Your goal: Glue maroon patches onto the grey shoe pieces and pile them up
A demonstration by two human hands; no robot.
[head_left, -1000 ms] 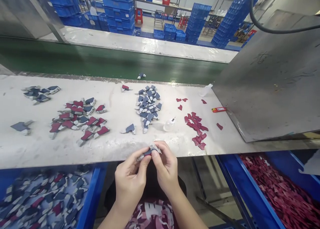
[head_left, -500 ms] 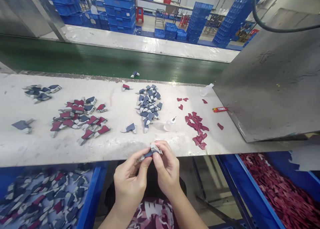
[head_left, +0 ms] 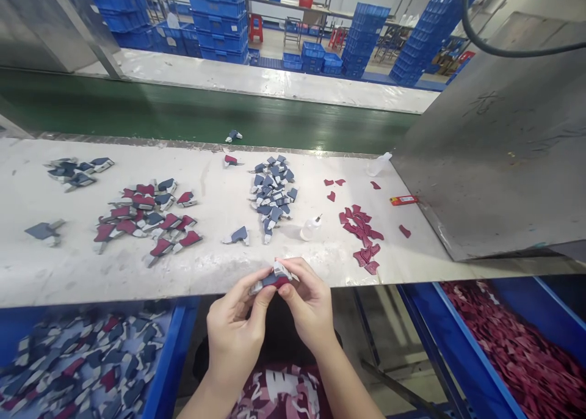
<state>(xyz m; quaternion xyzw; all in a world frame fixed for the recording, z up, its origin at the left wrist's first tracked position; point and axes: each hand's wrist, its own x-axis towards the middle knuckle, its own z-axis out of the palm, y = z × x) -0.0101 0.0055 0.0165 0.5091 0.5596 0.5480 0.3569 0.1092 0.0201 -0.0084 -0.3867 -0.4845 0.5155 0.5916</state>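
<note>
Between my two hands, just past the table's front edge, is a small blue, grey and red part (head_left: 273, 277). My left hand (head_left: 240, 321) pinches its left end, and my right hand (head_left: 307, 303) grips its right end with thumb and fingers. Beyond them on the white table lie a single blue-grey part (head_left: 237, 235), a heap of blue-grey parts (head_left: 273, 190) and a small clear bottle (head_left: 311, 228) with a dark tip. To the right is a pile of flat red pieces (head_left: 361, 229). Red and blue parts (head_left: 146, 211) lie in a heap on the left.
A green conveyor belt (head_left: 183, 110) carrying one part (head_left: 234, 135) runs behind the table. Blue bins stand below, one (head_left: 176, 346) at left, one (head_left: 471, 352) at right. A metal panel (head_left: 513, 144) rises at right, near a red-yellow item (head_left: 403, 200).
More red now shows on the held part, as my right thumb has shifted down off it. The part on the green belt has moved left.
</note>
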